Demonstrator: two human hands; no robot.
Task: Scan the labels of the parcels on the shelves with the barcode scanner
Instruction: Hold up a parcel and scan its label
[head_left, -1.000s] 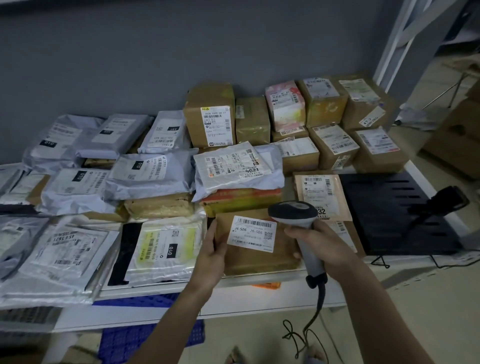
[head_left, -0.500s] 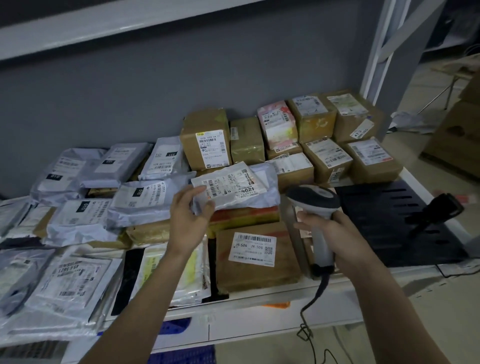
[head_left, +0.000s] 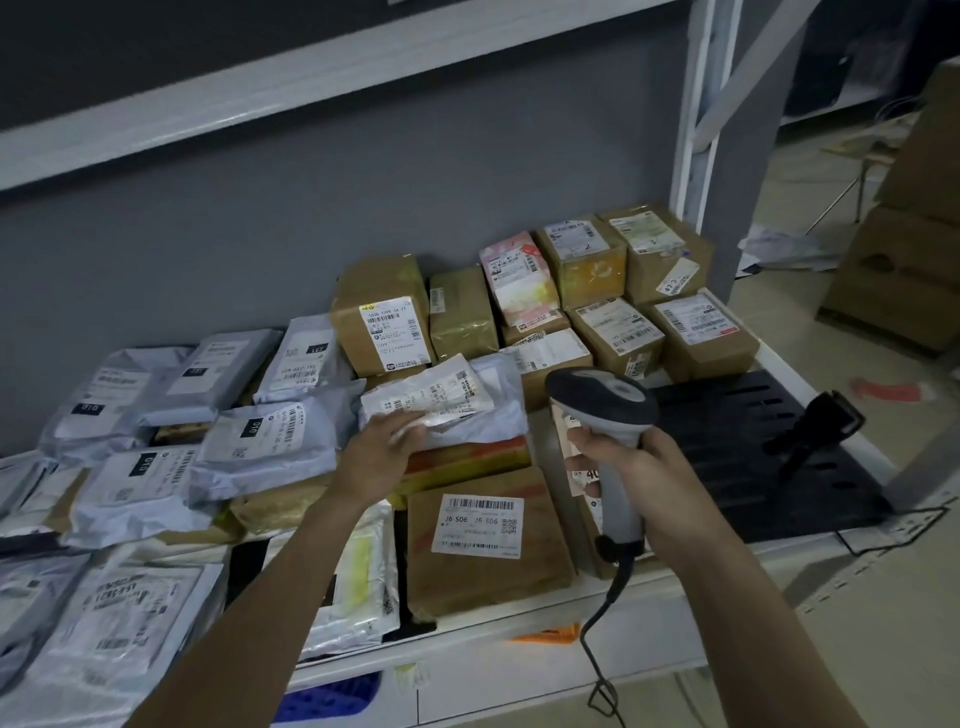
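Left hand (head_left: 382, 449) now on mailer (head_left: 441, 410)

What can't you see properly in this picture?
- The label on the white mailer bag: head view, blurred and partly covered by the left hand.
- The tan envelope behind the barcode scanner: mostly hidden by the scanner and the right hand.
- The scanner's cable: cut off by the bottom edge.
- Small print on the brown box label: too small to read.

My grey barcode scanner (head_left: 602, 402) stands upright, head toward a white poly mailer (head_left: 457, 410) whose crumpled label (head_left: 428, 397) tilts up atop an orange-taped box (head_left: 467, 460).
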